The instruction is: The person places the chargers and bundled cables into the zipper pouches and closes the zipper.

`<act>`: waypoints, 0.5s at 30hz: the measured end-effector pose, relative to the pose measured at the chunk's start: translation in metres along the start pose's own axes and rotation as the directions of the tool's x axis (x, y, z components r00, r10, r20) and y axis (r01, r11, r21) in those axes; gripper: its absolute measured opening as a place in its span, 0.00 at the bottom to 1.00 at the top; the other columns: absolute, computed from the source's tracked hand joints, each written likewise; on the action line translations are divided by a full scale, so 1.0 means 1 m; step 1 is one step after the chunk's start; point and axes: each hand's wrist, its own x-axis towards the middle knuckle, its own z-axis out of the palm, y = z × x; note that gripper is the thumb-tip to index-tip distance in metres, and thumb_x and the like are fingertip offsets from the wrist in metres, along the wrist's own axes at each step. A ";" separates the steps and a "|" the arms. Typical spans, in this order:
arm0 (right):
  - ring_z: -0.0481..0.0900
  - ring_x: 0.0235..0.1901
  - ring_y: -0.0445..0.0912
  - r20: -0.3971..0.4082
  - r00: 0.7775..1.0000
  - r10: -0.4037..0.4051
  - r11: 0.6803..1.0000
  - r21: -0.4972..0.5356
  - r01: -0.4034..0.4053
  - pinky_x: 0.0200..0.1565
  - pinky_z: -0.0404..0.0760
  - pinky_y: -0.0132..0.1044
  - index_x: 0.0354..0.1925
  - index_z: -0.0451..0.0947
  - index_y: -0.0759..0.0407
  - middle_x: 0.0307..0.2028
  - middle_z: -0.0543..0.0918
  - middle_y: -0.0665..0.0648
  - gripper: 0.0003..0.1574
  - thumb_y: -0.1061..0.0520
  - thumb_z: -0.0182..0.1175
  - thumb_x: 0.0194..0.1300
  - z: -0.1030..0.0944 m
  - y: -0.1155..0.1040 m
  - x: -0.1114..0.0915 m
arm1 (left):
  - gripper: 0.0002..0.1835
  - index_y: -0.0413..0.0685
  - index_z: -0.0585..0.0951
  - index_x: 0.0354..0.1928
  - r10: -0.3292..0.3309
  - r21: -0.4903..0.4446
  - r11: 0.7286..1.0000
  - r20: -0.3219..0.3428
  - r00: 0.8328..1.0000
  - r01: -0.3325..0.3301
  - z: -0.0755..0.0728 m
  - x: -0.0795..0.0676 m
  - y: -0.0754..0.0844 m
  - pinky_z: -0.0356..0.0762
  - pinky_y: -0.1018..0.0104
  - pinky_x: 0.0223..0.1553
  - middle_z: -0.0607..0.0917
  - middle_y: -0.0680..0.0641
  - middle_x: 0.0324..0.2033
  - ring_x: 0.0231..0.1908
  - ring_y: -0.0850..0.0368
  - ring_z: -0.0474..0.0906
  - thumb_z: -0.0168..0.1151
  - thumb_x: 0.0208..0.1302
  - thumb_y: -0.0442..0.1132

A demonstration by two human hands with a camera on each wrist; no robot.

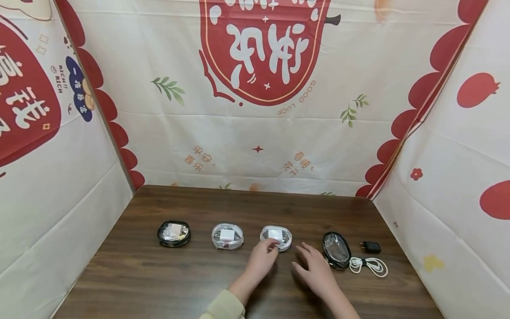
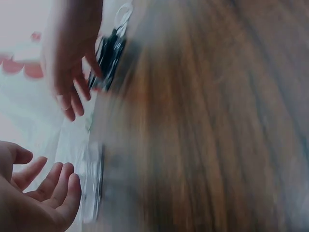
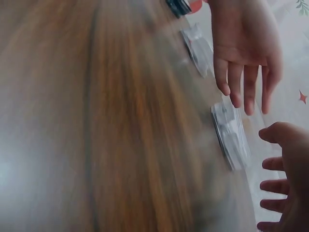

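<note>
My left hand [image 1: 261, 260] is at the near edge of a clear zip pouch with white trim [image 1: 282, 244], which holds a white charger plug [image 1: 275, 234]. Its fingers look loosely bent; the left wrist view shows the left hand [image 2: 46, 193] beside the pouch [image 2: 91, 183], not gripping it. To the right, my right hand [image 1: 316, 271] hovers with fingers spread and nothing in them. It is nearest a black-trimmed clear pouch [image 1: 336, 249] lying just beyond it. In the right wrist view the right hand [image 3: 289, 179] has spread fingers, apart from the white-trimmed pouch [image 3: 231, 137].
Beside the black-trimmed pouch lie a black charger plug [image 1: 371, 247] and a coiled white cable [image 1: 372, 267]. Further left stand another white-trimmed pouch [image 1: 227, 236] and a filled black-trimmed pouch [image 1: 174, 234]. Printed cloth walls [image 1: 255, 128] enclose the brown table [image 1: 159, 283].
</note>
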 end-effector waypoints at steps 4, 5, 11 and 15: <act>0.69 0.60 0.63 -0.050 0.997 -0.066 0.997 -0.047 0.063 0.57 0.66 0.64 0.57 0.78 0.63 0.60 0.74 0.66 0.29 0.51 0.67 0.60 -0.013 0.011 -0.010 | 0.12 0.39 0.83 0.46 0.050 0.012 0.999 0.078 0.996 -0.051 0.014 -0.002 0.011 0.78 0.62 0.44 0.84 0.46 0.38 0.40 0.55 0.80 0.57 0.62 0.32; 0.70 0.60 0.63 -0.065 0.995 -0.072 0.996 -0.056 0.069 0.56 0.67 0.64 0.57 0.78 0.63 0.60 0.74 0.66 0.29 0.52 0.68 0.60 -0.017 0.015 -0.012 | 0.12 0.39 0.83 0.46 0.055 0.017 0.998 0.093 0.994 -0.057 0.017 -0.003 0.013 0.77 0.62 0.45 0.84 0.46 0.38 0.41 0.56 0.80 0.57 0.62 0.32; 0.68 0.59 0.68 -0.125 0.991 0.038 0.996 -0.080 -0.048 0.55 0.66 0.67 0.58 0.75 0.66 0.60 0.72 0.71 0.31 0.53 0.67 0.61 -0.039 0.045 -0.019 | 0.13 0.40 0.83 0.46 0.090 0.076 0.992 0.180 0.980 -0.105 0.040 0.001 0.022 0.75 0.67 0.43 0.82 0.52 0.34 0.38 0.62 0.77 0.58 0.60 0.33; 0.63 0.61 0.72 -0.071 0.973 0.218 0.970 -0.096 -0.224 0.53 0.63 0.72 0.64 0.67 0.70 0.63 0.64 0.77 0.39 0.48 0.62 0.64 -0.050 0.069 -0.021 | 0.13 0.43 0.83 0.46 0.088 0.134 0.984 0.231 0.969 -0.121 0.058 0.005 0.028 0.75 0.70 0.42 0.81 0.55 0.33 0.37 0.64 0.76 0.59 0.60 0.35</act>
